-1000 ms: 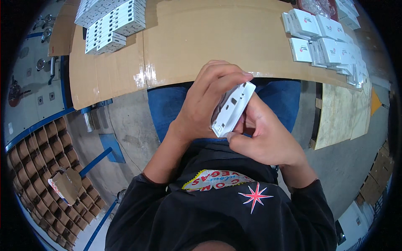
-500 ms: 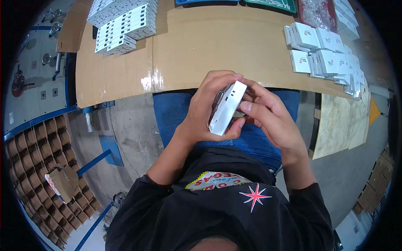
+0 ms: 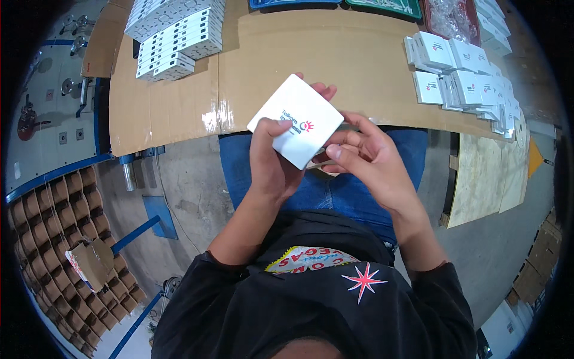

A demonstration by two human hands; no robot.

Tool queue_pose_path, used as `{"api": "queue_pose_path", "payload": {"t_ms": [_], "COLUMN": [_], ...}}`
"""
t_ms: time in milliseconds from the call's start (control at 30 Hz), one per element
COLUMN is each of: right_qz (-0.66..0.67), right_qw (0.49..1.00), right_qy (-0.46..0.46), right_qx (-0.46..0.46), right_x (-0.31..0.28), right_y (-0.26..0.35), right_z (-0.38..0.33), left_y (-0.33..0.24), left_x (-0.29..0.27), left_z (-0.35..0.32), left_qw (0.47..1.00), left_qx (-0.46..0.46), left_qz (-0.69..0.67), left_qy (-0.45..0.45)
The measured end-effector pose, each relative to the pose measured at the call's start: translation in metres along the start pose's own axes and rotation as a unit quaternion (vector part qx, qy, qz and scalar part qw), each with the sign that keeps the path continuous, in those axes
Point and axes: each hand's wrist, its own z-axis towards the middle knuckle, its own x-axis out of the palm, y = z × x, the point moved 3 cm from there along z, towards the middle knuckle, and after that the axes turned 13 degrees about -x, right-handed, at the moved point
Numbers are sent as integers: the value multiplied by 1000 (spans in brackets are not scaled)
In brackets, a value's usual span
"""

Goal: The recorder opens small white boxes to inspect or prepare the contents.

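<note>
A flat white square plastic case (image 3: 308, 110) with a small printed emblem is tilted up over the near edge of the table. My left hand (image 3: 272, 152) grips it, the thumb pressed on the printed face and the other fingers behind. Close to the case's lower right edge is my right hand (image 3: 371, 158), its fingers curled and the thumb bent towards them. What these fingers hold, if anything, is hidden. The underside of the case faces away from view.
Stacked white slotted housings (image 3: 179, 45) stand at the table's far left. White square cases (image 3: 466, 87) are piled at the right. Along the back are a blue tray (image 3: 293, 6), a green tray (image 3: 385, 9) and a red tray (image 3: 475, 27) of clear pieces. Cardboard (image 3: 335, 54) covers the table.
My left hand has turned the case from its slotted edge to its printed face and moved it slightly up and left. My right hand has shifted slightly left.
</note>
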Motion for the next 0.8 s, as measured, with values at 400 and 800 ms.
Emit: {"api": "queue_pose_path", "payload": {"t_ms": [400, 800], "right_qz": [84, 84], "right_qw": [994, 996], "right_qy": [-65, -40], "right_qx": [-29, 10], "right_x": [-4, -28], "right_y": [-23, -20], "right_z": [14, -1], "left_y": [20, 11], "left_x": [-5, -26], "left_z": [8, -8], "left_qw": [986, 947], "left_qx": [-148, 54], "left_qz": [-70, 316], "left_qy": [31, 27]}}
